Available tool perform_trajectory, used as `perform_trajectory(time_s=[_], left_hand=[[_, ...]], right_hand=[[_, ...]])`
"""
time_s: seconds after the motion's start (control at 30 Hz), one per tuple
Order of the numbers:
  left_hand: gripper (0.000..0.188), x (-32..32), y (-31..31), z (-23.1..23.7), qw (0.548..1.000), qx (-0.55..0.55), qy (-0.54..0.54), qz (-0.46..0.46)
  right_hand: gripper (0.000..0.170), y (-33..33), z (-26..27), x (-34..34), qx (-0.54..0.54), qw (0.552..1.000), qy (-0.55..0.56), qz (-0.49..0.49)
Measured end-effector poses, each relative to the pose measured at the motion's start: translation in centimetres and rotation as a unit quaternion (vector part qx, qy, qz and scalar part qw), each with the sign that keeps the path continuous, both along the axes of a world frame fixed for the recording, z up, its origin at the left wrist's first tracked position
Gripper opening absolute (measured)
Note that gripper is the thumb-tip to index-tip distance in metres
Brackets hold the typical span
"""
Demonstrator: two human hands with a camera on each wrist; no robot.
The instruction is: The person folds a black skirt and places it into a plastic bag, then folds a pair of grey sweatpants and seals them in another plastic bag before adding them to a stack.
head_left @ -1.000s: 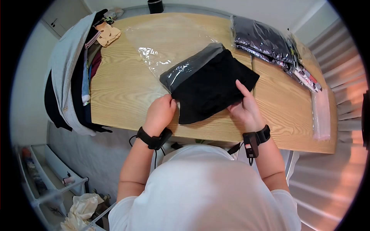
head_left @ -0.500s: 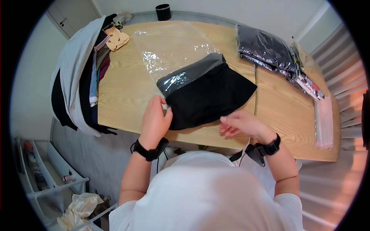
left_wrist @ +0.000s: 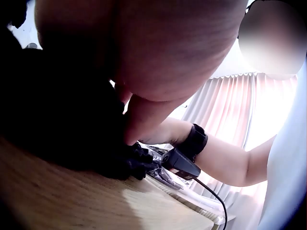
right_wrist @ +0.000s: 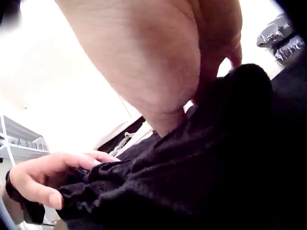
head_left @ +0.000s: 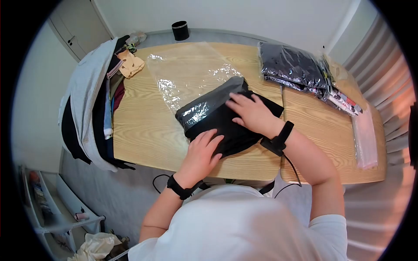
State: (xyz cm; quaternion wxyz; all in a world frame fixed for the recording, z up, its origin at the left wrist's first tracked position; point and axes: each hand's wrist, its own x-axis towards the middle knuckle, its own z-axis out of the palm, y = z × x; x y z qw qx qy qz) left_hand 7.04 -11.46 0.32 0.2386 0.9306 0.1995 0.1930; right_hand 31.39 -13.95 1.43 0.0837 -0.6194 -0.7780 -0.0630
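Note:
A folded black garment (head_left: pixel 230 130) lies on the wooden table, its far part inside a clear plastic bag (head_left: pixel 204 111) and its near part outside. My left hand (head_left: pixel 201 152) rests on the garment's near left part, fingers extended over the cloth. Farther up, my right hand (head_left: pixel 257 115) lies on the black cloth with spread fingers, its fingertips right at the bag's edge. In the right wrist view, the cloth (right_wrist: pixel 158 177) is wrinkled between the two hands.
A pile of clothes (head_left: pixel 82 108) hangs over the table's left end. Bagged dark garments (head_left: pixel 291 63) are stacked at the back right, with a flat pack of clear bags (head_left: pixel 365 141) nearer. A seam divides the wooden table (head_left: pixel 313 152). A black bin (head_left: pixel 180 31) stands beyond it.
My right hand went from holding the garment's right side, off its near edge, then up onto the cloth. My left hand moved from the left corner onto the top of the cloth.

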Motion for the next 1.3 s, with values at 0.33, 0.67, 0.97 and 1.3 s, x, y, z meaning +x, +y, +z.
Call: perform_trajectory(time_s=[0.33, 0.67, 0.97, 1.3], left_hand=[[0.049, 0.1, 0.0, 0.1, 1.0, -0.015, 0.009, 0.002], [0.049, 0.1, -0.2, 0.1, 1.0, -0.014, 0.011, 0.005], [0.05, 0.0, -0.1, -0.6, 1.0, -0.011, 0.002, 0.007], [0.056, -0.3, 0.0, -0.8, 1.0, -0.001, -0.009, -0.01]], right_hand=[[0.023, -0.8, 2.5, 2.2, 0.005, 0.973, 0.111, -0.204], [0.046, 1.8, -2.6, 5.7, -0.057, 0.965, 0.247, -0.062], [0.042, -6.2, 0.1, 2.2, 0.064, 0.625, 0.693, -0.353], [0.031, -9.0, -2.0, -4.6, -0.093, 0.258, 0.933, -0.232]])
